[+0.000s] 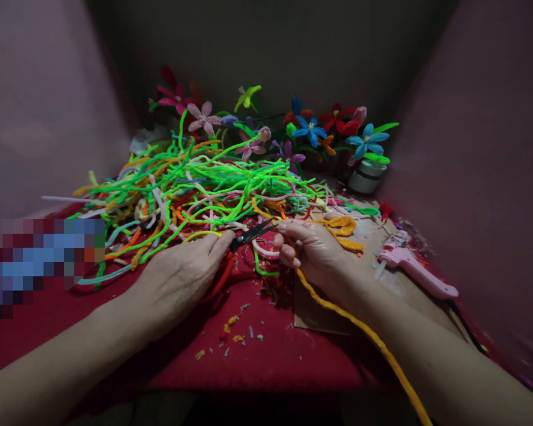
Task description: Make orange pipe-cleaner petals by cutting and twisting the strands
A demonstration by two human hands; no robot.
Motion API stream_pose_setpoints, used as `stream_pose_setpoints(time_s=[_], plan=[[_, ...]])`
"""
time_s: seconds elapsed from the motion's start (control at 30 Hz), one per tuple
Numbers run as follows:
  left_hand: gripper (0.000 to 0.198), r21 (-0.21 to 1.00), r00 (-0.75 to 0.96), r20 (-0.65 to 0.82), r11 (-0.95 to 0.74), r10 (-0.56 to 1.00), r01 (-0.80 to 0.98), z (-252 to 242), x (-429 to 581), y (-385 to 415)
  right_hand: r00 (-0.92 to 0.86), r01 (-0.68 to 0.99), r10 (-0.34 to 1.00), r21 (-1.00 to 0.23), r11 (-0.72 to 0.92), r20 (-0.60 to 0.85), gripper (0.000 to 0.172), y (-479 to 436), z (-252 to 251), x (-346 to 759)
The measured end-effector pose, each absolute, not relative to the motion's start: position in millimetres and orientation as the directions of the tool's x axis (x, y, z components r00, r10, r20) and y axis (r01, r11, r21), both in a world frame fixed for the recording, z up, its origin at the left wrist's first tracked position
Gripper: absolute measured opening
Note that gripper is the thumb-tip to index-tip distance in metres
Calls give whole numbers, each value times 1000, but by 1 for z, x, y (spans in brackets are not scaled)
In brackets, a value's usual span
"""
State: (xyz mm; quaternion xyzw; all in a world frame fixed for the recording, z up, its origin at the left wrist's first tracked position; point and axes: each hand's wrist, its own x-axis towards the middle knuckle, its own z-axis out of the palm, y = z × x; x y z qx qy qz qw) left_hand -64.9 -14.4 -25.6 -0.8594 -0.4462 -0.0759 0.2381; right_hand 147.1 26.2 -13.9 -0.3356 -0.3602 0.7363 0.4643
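My left hand (184, 275) rests on the red cloth (270, 349) with its fingers closed round small scissors (251, 235); the black blades point right and stand slightly apart. My right hand (313, 248) is curled round a long yellow-orange pipe cleaner (373, 340), which trails back past my wrist toward the lower right. The blade tips sit just left of my right fingertips. A big tangle of mostly green pipe cleaners (204, 183) lies right behind both hands.
Finished pipe-cleaner flowers (311, 130) stand at the back, beside a small white jar (366, 176). A pink glue gun (411, 266) lies at right on brown cardboard (320, 316). Folded orange pieces (344, 228) and small cut scraps (235, 331) are scattered about. Pink walls close both sides.
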Motion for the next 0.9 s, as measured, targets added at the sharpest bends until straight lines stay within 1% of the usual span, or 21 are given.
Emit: stream_pose_setpoints(time_s=[0.13,0.3,0.4,0.57,0.77,0.9], plan=[[38,-350,598,330,-493,731,796,-25,-63,-16,-379,-443,915,-842,-308,-136,10,27,-14,148],[42,-360,598,338,-487,727,796,-26,-65,-16,-413,-452,905,-838,-306,-108,7,28,-16,150],[44,-380,592,350,-467,726,798,-27,-66,-16,-407,-456,908,-838,-300,-104,10,28,-15,151],[43,-436,594,373,-430,713,790,-25,-65,-18,-384,-463,920,-846,-265,-78,20,26,-17,152],[41,-465,637,395,-454,662,760,-24,-61,-18,-406,-415,909,-867,-277,-96,15,25,-16,149],[43,-479,634,359,-447,685,755,-27,-62,-20,-405,-405,907,-868,-289,-113,13,23,-13,148]])
